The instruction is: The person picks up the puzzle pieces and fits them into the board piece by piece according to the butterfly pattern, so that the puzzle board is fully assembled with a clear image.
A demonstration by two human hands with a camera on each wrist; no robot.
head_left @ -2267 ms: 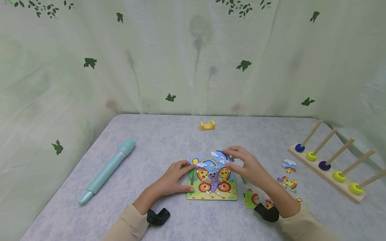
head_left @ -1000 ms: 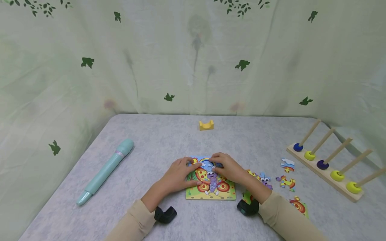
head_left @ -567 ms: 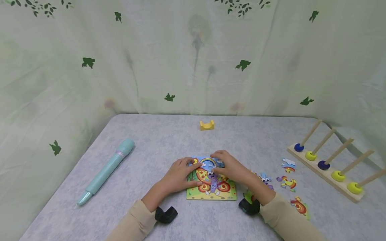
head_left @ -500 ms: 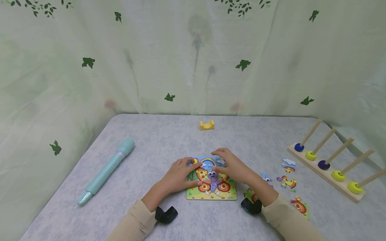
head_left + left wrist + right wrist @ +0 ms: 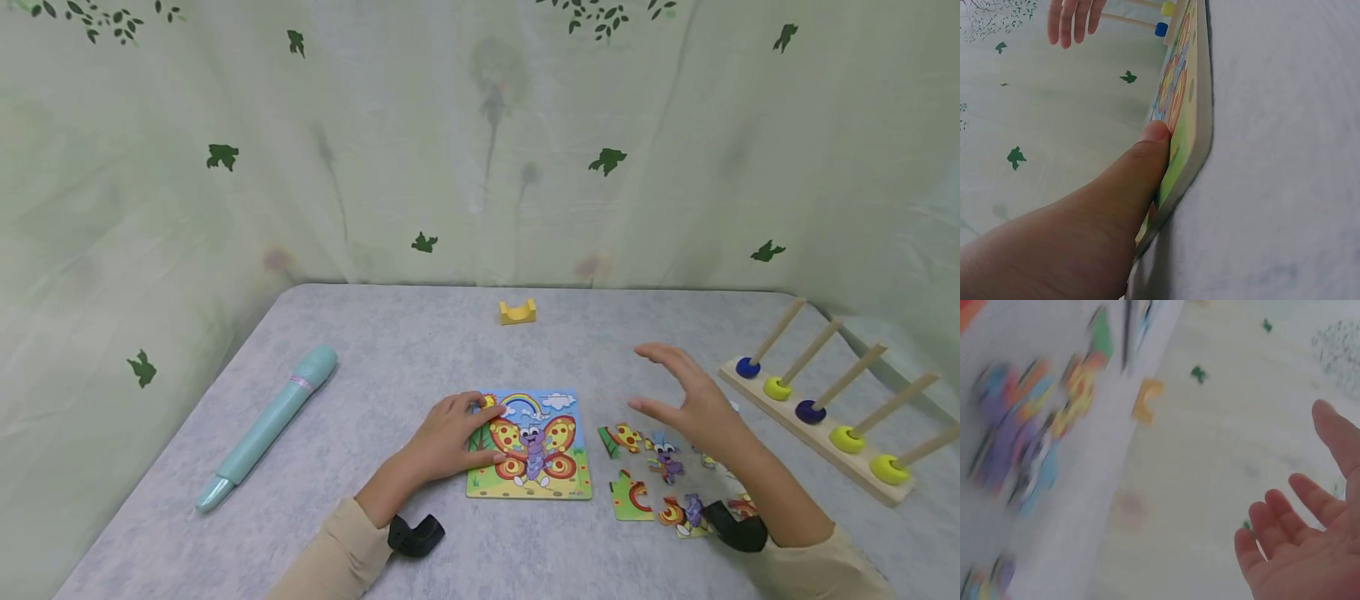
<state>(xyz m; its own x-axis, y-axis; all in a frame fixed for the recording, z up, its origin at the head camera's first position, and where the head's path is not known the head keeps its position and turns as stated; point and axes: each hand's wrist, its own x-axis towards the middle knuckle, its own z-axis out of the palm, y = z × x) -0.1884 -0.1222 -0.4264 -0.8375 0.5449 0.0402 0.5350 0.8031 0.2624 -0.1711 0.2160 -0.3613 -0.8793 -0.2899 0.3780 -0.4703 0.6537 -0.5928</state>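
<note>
A square butterfly puzzle board (image 5: 551,487) lies flat on the table, its picture showing a butterfly, a rainbow and clouds. My left hand (image 5: 448,440) rests over its left side, fingers on the upper left part and thumb lower down. In the left wrist view the left thumb (image 5: 1141,162) lies along the board's face near its edge. My right hand (image 5: 705,412) is raised to the right of the board, thumb and fingers spread, holding nothing. Below it lie loose puzzle pieces, among them a butterfly-head piece (image 5: 664,460) and a green corner piece (image 5: 626,497).
On the right stands a wooden peg rack (image 5: 817,437) with blue and yellow beads. A teal microphone-shaped wand (image 5: 266,429) lies on the left. Behind the board sits a small yellow block (image 5: 517,312) with a curved notch. A patterned curtain (image 5: 450,150) hangs behind the table.
My right hand brought a rainbow-and-cloud piece down onto the board's upper right, let go and moved right over the loose pieces. My left hand slid slightly inward and stayed on the board.
</note>
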